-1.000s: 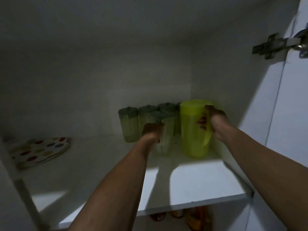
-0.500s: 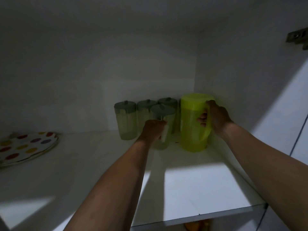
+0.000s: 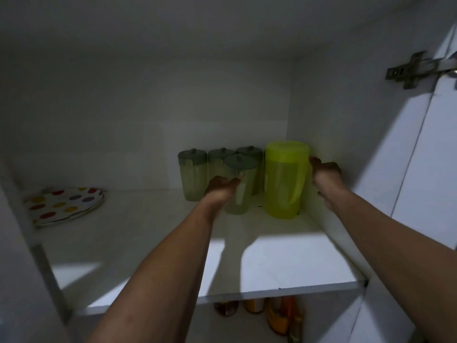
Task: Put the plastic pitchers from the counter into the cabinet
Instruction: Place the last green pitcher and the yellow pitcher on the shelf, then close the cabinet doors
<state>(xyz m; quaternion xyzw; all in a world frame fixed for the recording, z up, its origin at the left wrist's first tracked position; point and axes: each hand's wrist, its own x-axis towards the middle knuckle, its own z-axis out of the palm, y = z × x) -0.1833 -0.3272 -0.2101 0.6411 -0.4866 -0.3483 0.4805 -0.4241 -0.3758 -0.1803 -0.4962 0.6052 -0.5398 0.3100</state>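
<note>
Both arms reach in over the shelf (image 3: 284, 263). Left hand (image 3: 220, 188) fingers wrap the front grey-lidded pitcher (image 3: 238, 188), centre frame. Right hand (image 3: 326, 175) has slid behind the yellow pitcher (image 3: 285, 179), centre-right; fingers probably still on its handle, hidden.

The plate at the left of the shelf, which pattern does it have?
White plate with coloured dots: red, yellow, orange and purple. Head view.

Yellow pitcher (image 3: 284, 184) handle behind right hand (image 3: 326, 175)

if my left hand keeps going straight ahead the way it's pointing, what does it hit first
The left hand already touches the front grey-lidded pitcher; pushed onward, that pitcher would probably meet the lidded pitchers behind it.
</note>
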